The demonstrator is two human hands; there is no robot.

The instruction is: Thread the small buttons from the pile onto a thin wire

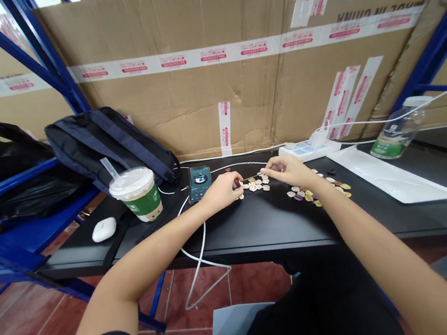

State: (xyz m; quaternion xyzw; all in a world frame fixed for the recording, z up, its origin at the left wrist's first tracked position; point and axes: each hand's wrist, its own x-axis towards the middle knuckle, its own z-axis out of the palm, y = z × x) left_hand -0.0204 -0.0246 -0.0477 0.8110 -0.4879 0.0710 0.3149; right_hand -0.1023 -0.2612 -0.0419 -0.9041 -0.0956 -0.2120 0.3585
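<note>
My left hand [225, 191] is closed in a pinch over the black table. My right hand [287, 171] pinches too, a short way to the right. Between the two sets of fingertips a thin cord [253, 177] is stretched; whether it is thread or wire is too fine to tell. Under it lies a cluster of small pale button-like pieces [257, 186]. A second, looser group of button-like pieces [308, 195], in cream, yellow, brown and purple, lies beneath and beside my right forearm.
A phone [199, 185] and a lidded drink cup [139, 197] stand left, with a white earbud case [104, 229] and a backpack [107, 143]. On the right are a white tray [395, 177], a power strip [309, 149] and a plastic bottle [400, 131]. A white cable [202, 244] hangs over the front edge.
</note>
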